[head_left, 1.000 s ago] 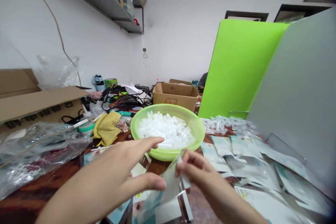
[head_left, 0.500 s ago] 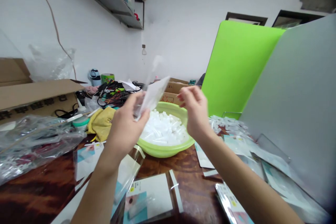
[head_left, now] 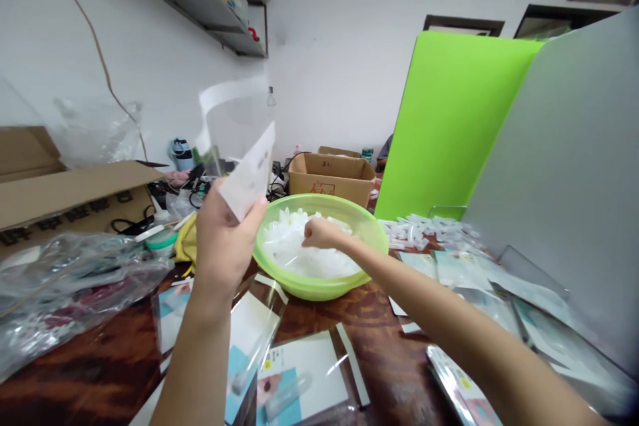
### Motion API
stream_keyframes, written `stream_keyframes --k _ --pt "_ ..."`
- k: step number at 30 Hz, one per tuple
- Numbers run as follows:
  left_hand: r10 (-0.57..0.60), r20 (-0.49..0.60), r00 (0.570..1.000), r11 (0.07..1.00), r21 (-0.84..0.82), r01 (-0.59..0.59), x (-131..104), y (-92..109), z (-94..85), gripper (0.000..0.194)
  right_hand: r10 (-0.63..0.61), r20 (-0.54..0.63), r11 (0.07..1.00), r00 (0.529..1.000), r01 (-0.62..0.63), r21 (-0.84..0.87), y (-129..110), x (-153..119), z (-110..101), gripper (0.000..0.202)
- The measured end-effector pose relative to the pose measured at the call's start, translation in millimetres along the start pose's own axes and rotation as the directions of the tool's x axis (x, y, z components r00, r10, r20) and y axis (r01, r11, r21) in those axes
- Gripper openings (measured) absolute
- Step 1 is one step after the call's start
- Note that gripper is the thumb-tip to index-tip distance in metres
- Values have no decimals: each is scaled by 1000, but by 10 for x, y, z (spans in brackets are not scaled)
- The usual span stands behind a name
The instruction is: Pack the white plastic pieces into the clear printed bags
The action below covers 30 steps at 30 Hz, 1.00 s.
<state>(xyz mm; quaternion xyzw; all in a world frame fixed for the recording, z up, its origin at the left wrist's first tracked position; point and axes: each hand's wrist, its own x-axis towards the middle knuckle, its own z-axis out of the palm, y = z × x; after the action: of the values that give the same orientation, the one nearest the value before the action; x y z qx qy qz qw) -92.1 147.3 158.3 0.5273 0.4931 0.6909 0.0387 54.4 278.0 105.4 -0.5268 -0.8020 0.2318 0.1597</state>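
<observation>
My left hand [head_left: 224, 233] is raised left of the bowl, thumb and fingers closed on a clear plastic bag with a white card [head_left: 252, 173] in it. The bag's clear flap stands up above the card. My right hand [head_left: 322, 233] is inside the light green bowl [head_left: 319, 287], over a heap of small whitish plastic pieces [head_left: 294, 249]. Its fingers are curled, and whatever they may hold is hidden. Bagged cards with a clear tube [head_left: 304, 373] lie on the table before the bowl.
A cardboard box [head_left: 332, 176] stands behind the bowl, a green panel [head_left: 449, 120] to its right. Loose clear pieces [head_left: 424, 233] and more packets [head_left: 534, 319] lie at right. Plastic bags [head_left: 74, 293], a carton [head_left: 74, 200] and a yellow cloth [head_left: 186, 243] crowd the left.
My right hand has gone down and left into the bowl. My left hand has moved a little left with the bag, whose flap now shows spread wider.
</observation>
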Motion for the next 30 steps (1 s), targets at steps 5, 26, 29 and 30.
stream_keyframes --k 5,26,29,30 --pt "18 -203 979 987 -153 -50 94 -92 -37 33 88 -307 979 948 -26 200 -16 109 -409 27" --pt "-51 194 980 965 -244 99 -24 68 94 30 54 -74 992 996 -45 120 -124 -3 -84 36" --pt "-39 196 980 968 -237 86 -28 67 50 31 22 -150 1000 988 -24 -9 -54 36 -169 38" --pt "-26 201 979 972 -226 72 -16 52 9 31 38 -153 998 987 -44 -37 -21 63 -193 36"
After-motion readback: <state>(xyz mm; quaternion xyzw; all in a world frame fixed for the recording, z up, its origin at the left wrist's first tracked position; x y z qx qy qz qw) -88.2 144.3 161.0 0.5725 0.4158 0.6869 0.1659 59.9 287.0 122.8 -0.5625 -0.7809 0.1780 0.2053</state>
